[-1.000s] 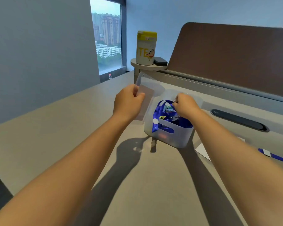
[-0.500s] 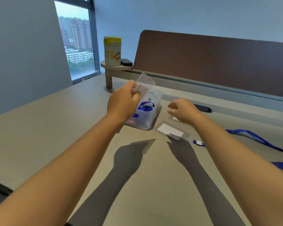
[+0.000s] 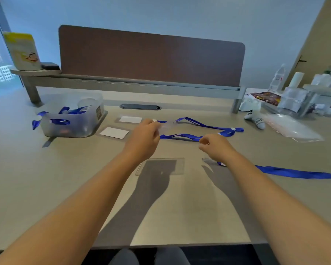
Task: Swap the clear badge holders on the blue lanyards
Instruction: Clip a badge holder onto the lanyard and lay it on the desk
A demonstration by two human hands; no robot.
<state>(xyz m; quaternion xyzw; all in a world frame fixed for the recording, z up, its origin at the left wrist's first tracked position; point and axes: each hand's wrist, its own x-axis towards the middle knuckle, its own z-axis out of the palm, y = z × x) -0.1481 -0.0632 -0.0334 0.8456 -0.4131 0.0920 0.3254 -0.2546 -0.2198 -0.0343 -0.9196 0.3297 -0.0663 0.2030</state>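
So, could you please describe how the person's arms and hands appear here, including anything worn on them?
Both forearms are bare up to the frame edge: no sleeves show. The left hand and right hand carry no gloves, rings, watch or wristband that I can see.

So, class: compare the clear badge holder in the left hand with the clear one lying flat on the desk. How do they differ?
The held badge holder is pinched up off the desk by the left hand; the flat badge holder lies untouched, nearer the person. The held one looks blurred, the flat one shows crisp edges. Both are transparent.
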